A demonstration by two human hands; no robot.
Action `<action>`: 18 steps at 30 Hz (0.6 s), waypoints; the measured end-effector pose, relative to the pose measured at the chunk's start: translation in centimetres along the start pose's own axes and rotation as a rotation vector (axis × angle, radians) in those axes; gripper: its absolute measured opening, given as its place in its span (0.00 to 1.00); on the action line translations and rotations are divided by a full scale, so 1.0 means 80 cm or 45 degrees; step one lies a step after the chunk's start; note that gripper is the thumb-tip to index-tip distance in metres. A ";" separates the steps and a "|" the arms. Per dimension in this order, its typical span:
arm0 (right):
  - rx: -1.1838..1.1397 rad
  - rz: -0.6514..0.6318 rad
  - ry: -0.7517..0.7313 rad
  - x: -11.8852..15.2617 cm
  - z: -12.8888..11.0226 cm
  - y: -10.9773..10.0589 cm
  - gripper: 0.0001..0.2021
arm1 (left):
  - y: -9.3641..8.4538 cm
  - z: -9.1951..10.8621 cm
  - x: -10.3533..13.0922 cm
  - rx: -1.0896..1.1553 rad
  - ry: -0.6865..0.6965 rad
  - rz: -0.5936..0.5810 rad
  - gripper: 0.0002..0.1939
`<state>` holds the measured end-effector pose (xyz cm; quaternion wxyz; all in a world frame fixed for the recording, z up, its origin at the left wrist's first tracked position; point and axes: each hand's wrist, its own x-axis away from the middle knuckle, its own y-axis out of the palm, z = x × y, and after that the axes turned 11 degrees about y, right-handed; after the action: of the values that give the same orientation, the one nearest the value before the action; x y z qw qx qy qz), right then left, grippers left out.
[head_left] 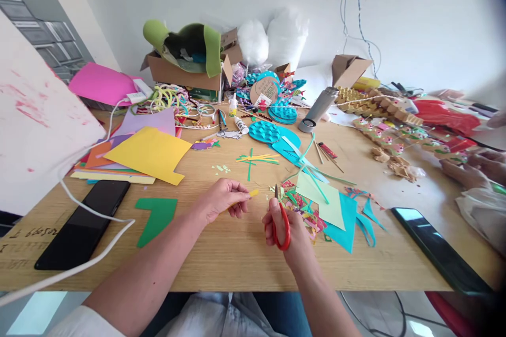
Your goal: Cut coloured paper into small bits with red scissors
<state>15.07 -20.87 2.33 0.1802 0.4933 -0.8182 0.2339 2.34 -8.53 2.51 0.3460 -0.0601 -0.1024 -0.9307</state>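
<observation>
Between thumb and fingers, my left hand (226, 200) pinches a yellow paper strip (253, 192) whose end sticks out to the right. My right hand (290, 231) is closed around red-handled scissors (283, 227), their dark blades pointing up and away from me. A gap separates the blade tips from the strip. Beyond my hands lie thin green and yellow paper strips (259, 158) and small pale green snippets (221, 169). Right of the scissors, colourful paper scraps (306, 208) are heaped beside a pale green sheet (326, 200) and a blue sheet (346, 226).
Black phone (85, 224) and green paper (158, 218) lie left, below stacked coloured paper (150, 152). A white cable (98, 258) crosses the left side. A grey flask (319, 109) stands behind; another phone (438, 247) lies right. Another person's hands (470, 168) are at the right edge.
</observation>
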 end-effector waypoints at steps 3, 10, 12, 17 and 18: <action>0.079 -0.112 -0.184 -0.025 -0.036 -0.006 0.26 | -0.022 0.010 -0.001 -0.064 0.056 0.098 0.12; 0.207 -0.440 -0.458 -0.090 -0.108 0.031 0.15 | -0.056 0.029 -0.007 -0.225 0.113 0.280 0.06; 0.237 -0.469 -0.444 -0.097 -0.114 0.043 0.14 | -0.064 0.027 -0.011 -0.250 0.117 0.280 0.06; 0.087 -0.437 -0.438 -0.107 -0.117 0.058 0.13 | -0.079 0.028 -0.010 -0.485 0.496 0.586 0.09; 0.007 -0.406 -0.454 -0.109 -0.119 0.060 0.13 | -0.079 0.031 -0.007 -0.599 0.685 0.780 0.12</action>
<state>15.31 -7.32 4.64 0.0660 0.6501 -0.7483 0.1139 -1.28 -2.96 3.86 0.5960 0.0789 0.2270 -0.7661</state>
